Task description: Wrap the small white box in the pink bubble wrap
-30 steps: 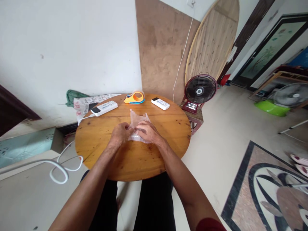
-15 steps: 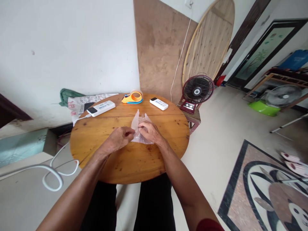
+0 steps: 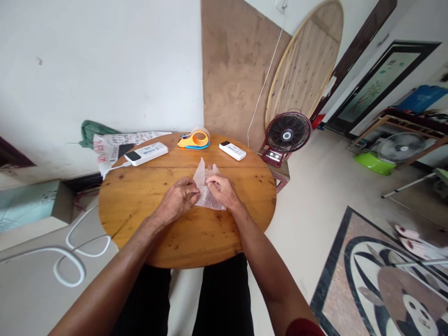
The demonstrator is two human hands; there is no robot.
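A thin, translucent plastic bag (image 3: 211, 201) lies on the round wooden table (image 3: 140, 191), its two pointed upper ends spread away from me. My left hand (image 3: 180, 195) is closed at the bag's left edge, thumb and fingertips pinched together on the film. From the right, my right hand (image 3: 223, 189) reaches over the bag with bent fingers, thumb and forefinger pinching its middle. Part of the bag is hidden under the right hand.
Along the table's far side are a white power bank (image 3: 146, 154) with a cable, an orange tape dispenser (image 3: 194, 139) and a second white power bank (image 3: 232, 150). A dark red fan (image 3: 287, 135) stands on a stool at the right.
My left hand has shifted slightly up and right, closer against the bag's left edge. The right hand stays on the bag. The camera view has turned a little.
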